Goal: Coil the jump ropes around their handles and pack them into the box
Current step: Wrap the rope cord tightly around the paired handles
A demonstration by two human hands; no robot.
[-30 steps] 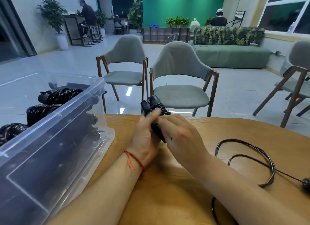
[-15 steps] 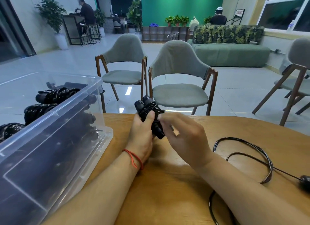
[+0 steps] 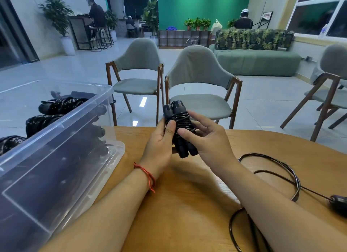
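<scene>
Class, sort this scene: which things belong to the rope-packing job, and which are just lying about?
Job: coiled jump rope, gripped by left hand and right hand; loose jump rope on the table; clear box; packed ropes inside.
Just about: chairs; green sofa; potted plants.

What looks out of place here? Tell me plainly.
One jump rope sprawls uncoiled on the table, right of the bundle the left hand and right hand hold; coiled ropes lie in the box. Nothing looks damaged.

The box [image 3: 56, 124] is sitting on the table [image 3: 187, 204] at my left, wound ropes [image 3: 60, 105] lying in it. I'm holding the coiled rope [image 3: 180, 124] above the middle, and a loose rope [image 3: 277, 165] is lying at my right.
</scene>
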